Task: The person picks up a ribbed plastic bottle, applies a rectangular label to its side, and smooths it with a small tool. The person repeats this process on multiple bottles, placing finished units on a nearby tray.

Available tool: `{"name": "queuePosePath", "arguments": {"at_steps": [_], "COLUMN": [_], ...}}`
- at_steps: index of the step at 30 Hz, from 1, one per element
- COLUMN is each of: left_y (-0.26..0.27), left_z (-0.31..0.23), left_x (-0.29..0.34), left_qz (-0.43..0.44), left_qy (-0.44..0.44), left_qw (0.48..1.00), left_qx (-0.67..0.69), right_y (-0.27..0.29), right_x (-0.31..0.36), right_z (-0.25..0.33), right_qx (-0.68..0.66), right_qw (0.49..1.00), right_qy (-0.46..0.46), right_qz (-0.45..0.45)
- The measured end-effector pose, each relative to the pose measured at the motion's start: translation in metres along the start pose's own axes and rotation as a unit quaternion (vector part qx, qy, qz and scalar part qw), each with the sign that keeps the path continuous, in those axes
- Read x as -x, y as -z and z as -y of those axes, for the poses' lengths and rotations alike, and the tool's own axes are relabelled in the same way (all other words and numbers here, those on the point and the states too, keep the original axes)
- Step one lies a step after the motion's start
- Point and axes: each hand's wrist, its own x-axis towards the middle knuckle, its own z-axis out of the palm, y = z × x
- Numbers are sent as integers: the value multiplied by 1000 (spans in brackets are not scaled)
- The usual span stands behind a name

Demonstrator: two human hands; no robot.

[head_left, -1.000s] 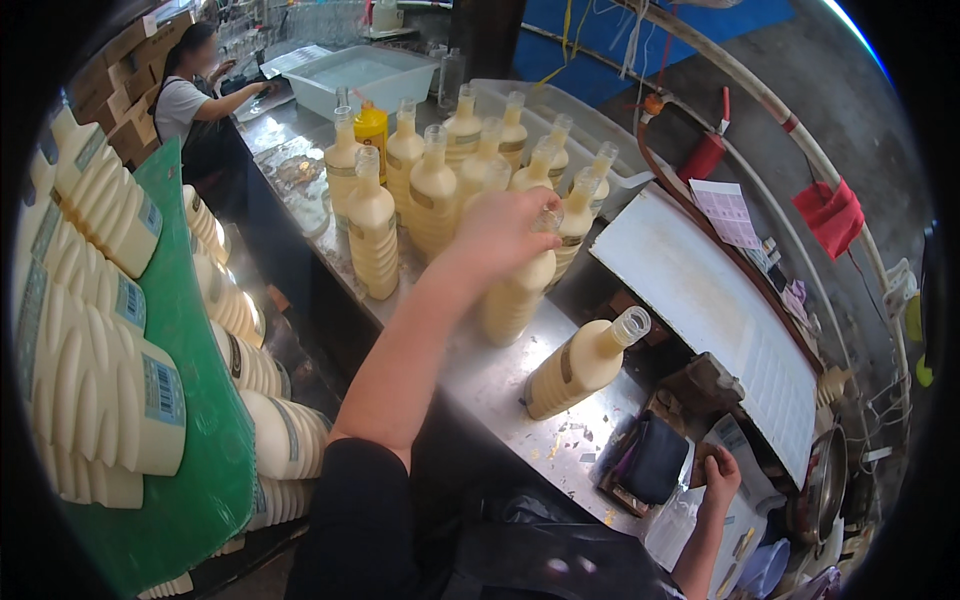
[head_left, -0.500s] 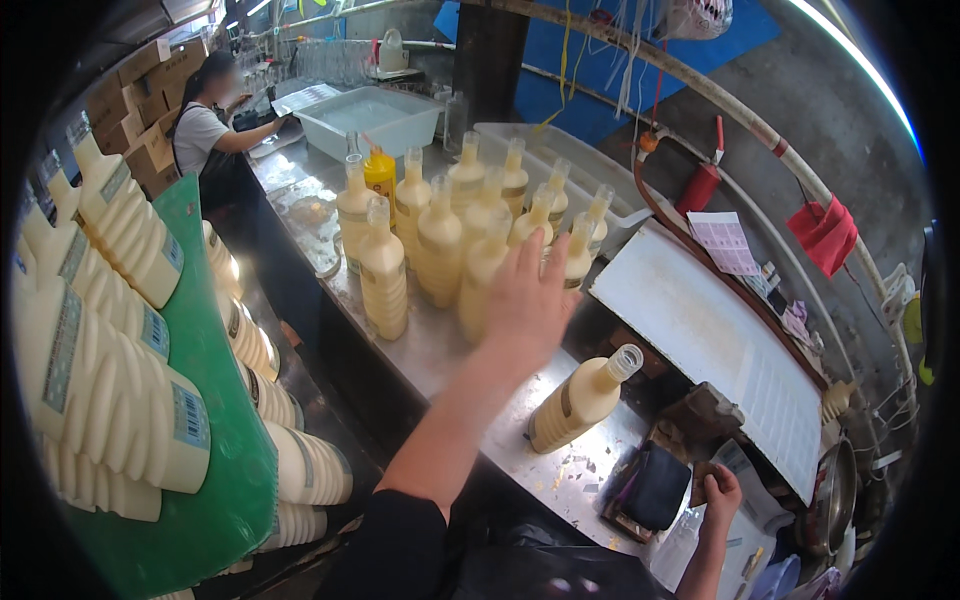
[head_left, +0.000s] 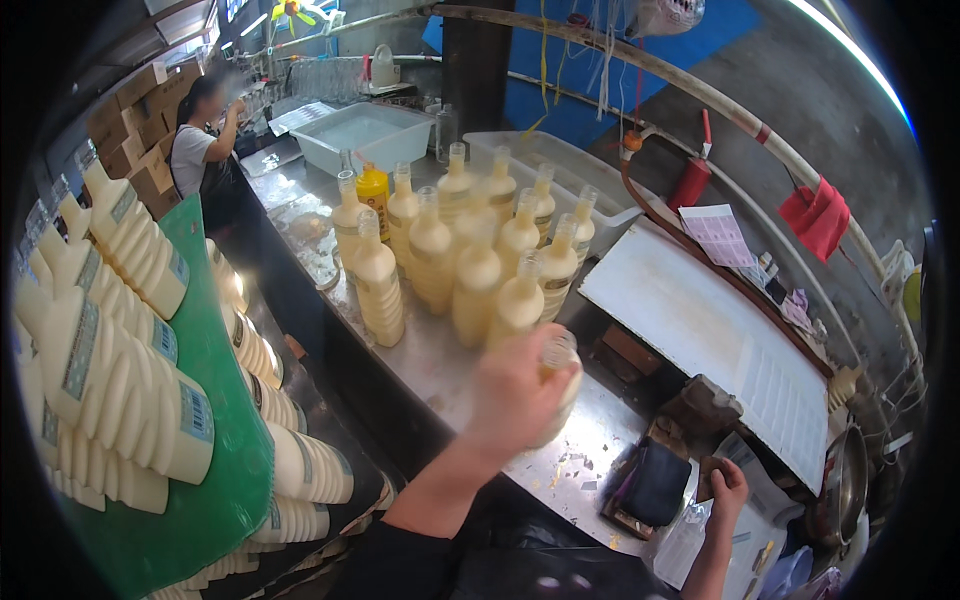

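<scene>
My left hand (head_left: 515,388), blurred by motion, is closed round a cream-coloured bottle (head_left: 560,405) with a clear open neck, at the near end of the metal bench. Its fingers hide much of the bottle's far side. Just beyond stands a group of similar cream bottles (head_left: 430,250) with ribbed sides and clear necks. Among them is a yellow bottle (head_left: 373,190). At the lower right my right hand (head_left: 730,490) pinches a small flat brown piece (head_left: 708,472), beside a black pad (head_left: 655,487) on a small stand.
On the left, cream bottles lie stacked on their sides, with a green sheet (head_left: 225,400) between them. A white board (head_left: 710,330) slopes along the right. Clear tubs (head_left: 365,140) stand farther back. A co-worker (head_left: 200,150) is at the far left near cardboard boxes (head_left: 140,130).
My left hand has come back from the bottle group toward me and taken hold of the lone near bottle, which now leans less to the right. My right hand has hardly moved.
</scene>
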Motion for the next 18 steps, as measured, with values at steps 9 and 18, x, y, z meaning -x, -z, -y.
{"name": "queuePosePath", "arguments": {"at_steps": [9, 18], "left_y": [77, 81], "left_z": [21, 86], "left_x": [-36, -76], "left_qz": [-98, -66], "left_qy": [114, 128], "left_qw": [976, 961], "left_qx": [-155, -238], "right_y": [19, 57], "right_x": [0, 9], "right_z": [-3, -14], "right_qx": [-90, -297], "right_qw": [996, 950], "right_qy": [-12, -86], "right_qz": [-24, -46]}}
